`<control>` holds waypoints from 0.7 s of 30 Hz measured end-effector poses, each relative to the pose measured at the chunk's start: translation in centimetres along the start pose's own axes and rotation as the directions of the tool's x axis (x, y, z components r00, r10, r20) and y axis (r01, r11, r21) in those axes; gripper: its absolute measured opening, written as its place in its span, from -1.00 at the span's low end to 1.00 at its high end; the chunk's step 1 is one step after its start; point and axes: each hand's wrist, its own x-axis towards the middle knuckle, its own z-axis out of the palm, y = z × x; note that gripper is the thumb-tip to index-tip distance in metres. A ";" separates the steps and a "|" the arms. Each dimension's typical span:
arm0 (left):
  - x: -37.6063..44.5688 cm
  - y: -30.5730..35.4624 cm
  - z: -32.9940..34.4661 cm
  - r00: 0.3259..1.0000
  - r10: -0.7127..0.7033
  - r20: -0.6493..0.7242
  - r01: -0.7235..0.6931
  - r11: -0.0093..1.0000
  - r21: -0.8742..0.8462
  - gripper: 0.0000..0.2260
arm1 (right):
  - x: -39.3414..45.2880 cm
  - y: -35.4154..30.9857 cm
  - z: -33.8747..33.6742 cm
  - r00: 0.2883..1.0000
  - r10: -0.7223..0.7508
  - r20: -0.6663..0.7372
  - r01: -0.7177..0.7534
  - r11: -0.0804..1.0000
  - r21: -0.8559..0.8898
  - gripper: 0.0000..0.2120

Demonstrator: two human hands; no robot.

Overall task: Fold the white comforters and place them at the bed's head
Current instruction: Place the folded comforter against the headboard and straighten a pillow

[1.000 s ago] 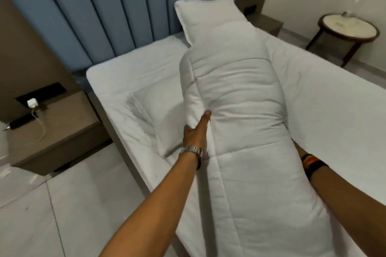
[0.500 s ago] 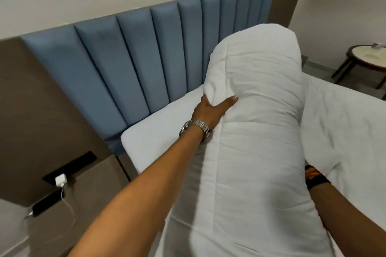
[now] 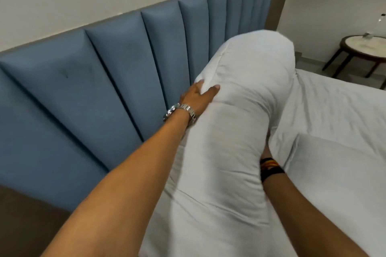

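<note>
- Folded white comforter (image 3: 236, 131), bundled into a long thick roll, held up between both arms above the bed (image 3: 334, 110), far end raised close to the blue padded headboard (image 3: 104, 81).
- Left hand (image 3: 198, 98) clamped on the roll's upper left edge, thumb pressed into the fabric on the near face, fingers curled out of sight behind; metal watch (image 3: 180, 111) on that wrist, dial too blurred to read any brand.
- Right hand (image 3: 265, 151) almost wholly hidden under the roll's right side; grip cannot be told; striped wristbands (image 3: 270, 166) on the wrist, no lettering legible.
- White pillow (image 3: 338, 173) flat on the bed, just beside the roll on the right.
- Round side table (image 3: 363, 48) beyond the bed's far corner.
</note>
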 end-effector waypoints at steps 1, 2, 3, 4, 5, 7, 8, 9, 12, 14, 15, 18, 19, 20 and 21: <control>2.0 -2.2 0.1 0.999 0.021 0.028 -0.022 0.999 0.049 -0.11 | 1.5 1.7 1.2 0.999 0.021 0.027 -0.020 0.999 -0.030 -0.51; 3.5 -4.5 0.3 0.996 0.045 0.072 -0.055 0.988 0.142 -0.18 | 4.4 4.1 1.9 0.994 0.108 -0.018 -0.110 0.991 -0.080 -0.23; 4.2 -7.5 0.9 0.991 0.046 0.127 -0.079 0.960 0.268 -0.24 | 8.8 7.6 1.4 0.981 0.174 -0.080 -0.181 0.980 -0.087 0.03; 4.1 -10.8 1.7 0.983 0.012 0.182 -0.086 0.911 0.404 -0.28 | 11.5 10.4 1.1 0.956 0.238 -0.170 -0.263 0.955 -0.141 0.12; 3.2 -14.1 2.4 0.974 -0.029 0.225 -0.098 0.839 0.535 -0.32 | 12.5 12.2 1.0 0.923 0.294 -0.247 -0.347 0.914 -0.209 0.08; 1.0 -20.2 3.4 0.980 0.018 0.200 -0.152 0.719 0.678 -0.35 | 8.8 11.9 4.9 0.914 0.239 -0.328 -0.351 0.870 -0.345 -0.05; 0.1 -22.5 3.8 0.984 0.097 0.147 -0.173 0.701 0.692 -0.36 | 7.7 11.2 6.6 0.919 0.124 -0.373 -0.284 0.867 -0.410 -0.12; -0.5 -23.8 4.0 0.982 0.156 0.109 -0.187 0.694 0.696 -0.36 | 7.9 10.6 8.0 0.916 -0.030 -0.401 -0.175 0.868 -0.465 -0.19; 0.3 -23.5 4.3 0.969 0.242 0.044 -0.202 0.681 0.704 -0.32 | 8.6 6.8 11.2 0.870 -0.430 -0.241 0.149 0.696 -0.702 -0.17; 1.3 -22.8 3.9 0.974 0.217 -0.059 -0.111 0.692 0.713 -0.25 | 10.7 4.0 13.7 0.842 -0.539 -0.024 0.290 0.491 -0.821 -0.20; 1.6 -22.7 3.4 0.981 0.163 -0.109 -0.040 0.707 0.706 -0.21 | 12.3 2.5 15.2 0.841 -0.538 0.060 0.314 0.393 -0.864 -0.21; 1.7 -24.5 3.0 0.981 0.047 -0.188 0.098 0.717 0.690 -0.11 | 18.4 -1.3 18.5 0.868 -0.465 0.175 0.239 0.082 -0.967 -0.06; 1.5 -25.4 3.2 0.980 0.036 -0.194 0.110 0.718 0.687 -0.09 | 20.4 -1.5 18.6 0.880 -0.441 0.175 0.197 0.003 -0.980 0.00; 1.0 -26.2 3.4 0.980 0.033 -0.194 0.111 0.722 0.683 -0.08 | 22.0 -1.1 18.3 0.892 -0.419 0.171 0.164 -0.052 -0.985 0.05; 1.0 -27.1 3.9 0.982 0.026 -0.186 0.110 0.727 0.678 -0.06 | 23.7 -0.2 17.7 0.900 -0.406 0.159 0.135 -0.087 -0.987 0.08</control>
